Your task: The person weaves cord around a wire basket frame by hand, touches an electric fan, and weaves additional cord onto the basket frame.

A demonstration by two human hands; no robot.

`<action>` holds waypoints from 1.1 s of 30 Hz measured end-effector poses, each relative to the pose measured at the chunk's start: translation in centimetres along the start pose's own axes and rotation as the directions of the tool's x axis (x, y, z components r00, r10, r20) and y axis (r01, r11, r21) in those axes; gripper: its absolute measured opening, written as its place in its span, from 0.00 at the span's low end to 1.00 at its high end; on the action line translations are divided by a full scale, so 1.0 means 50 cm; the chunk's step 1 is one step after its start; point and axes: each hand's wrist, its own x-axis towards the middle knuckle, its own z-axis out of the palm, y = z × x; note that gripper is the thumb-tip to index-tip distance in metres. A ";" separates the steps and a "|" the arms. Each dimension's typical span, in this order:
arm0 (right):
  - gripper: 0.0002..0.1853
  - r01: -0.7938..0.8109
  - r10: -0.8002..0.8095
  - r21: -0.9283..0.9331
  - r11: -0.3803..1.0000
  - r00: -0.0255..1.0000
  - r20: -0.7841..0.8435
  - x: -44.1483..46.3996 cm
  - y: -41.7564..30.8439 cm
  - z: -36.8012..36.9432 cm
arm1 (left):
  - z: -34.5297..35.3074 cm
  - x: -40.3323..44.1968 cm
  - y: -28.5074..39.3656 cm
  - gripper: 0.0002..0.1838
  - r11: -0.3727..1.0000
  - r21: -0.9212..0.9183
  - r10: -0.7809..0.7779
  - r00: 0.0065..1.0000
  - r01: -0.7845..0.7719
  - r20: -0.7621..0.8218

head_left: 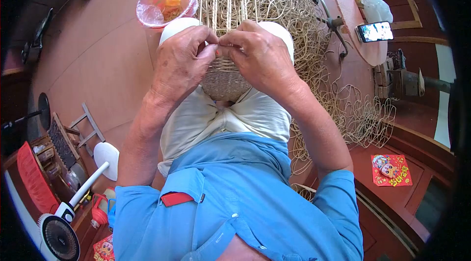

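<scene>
A brown woven piece (225,80) rests between the person's knees, its tight rows curving toward the lap. From it, long pale cords (229,1) run away in several straight lines. My left hand (185,57) is closed in a pinch at the far edge of the weave. Opposite it, my right hand (261,51) pinches too, and the fingertips of both hands nearly meet. Whatever thin strand they may hold is hidden by the fingers. A big tangle of loose cord (279,3) spreads on the floor beyond and to the right.
A red plastic-lined bucket (167,3) stands beyond the left knee. At right, a phone with a lit screen (375,31) is by an oval board (351,11) and a wooden chair (392,3). A white fan (59,236) and a small wooden stool (87,126) are at left.
</scene>
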 end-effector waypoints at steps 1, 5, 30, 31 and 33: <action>0.10 0.003 -0.002 -0.029 1.000 0.999 0.039 0.003 0.001 0.001 | -0.005 -0.001 -0.001 0.06 1.000 0.003 0.001 1.000 -0.001 0.001; 0.11 0.001 0.007 -0.084 0.996 0.995 0.096 0.012 0.001 0.002 | -0.015 0.000 -0.004 0.07 0.997 -0.020 -0.072 0.996 0.073 0.050; 0.16 -0.177 0.216 -0.155 0.972 0.935 0.283 0.059 -0.023 -0.008 | -0.002 0.051 -0.058 0.14 0.936 -0.145 -0.295 0.940 0.320 0.170; 0.14 -0.190 0.207 -0.087 0.978 0.939 0.275 0.059 -0.020 -0.007 | -0.002 0.052 -0.059 0.14 0.941 -0.143 -0.283 0.946 0.305 0.159; 0.13 -0.203 0.200 -0.017 0.979 0.943 0.265 0.058 -0.015 -0.005 | -0.001 0.051 -0.063 0.14 0.941 -0.146 -0.280 0.946 0.304 0.163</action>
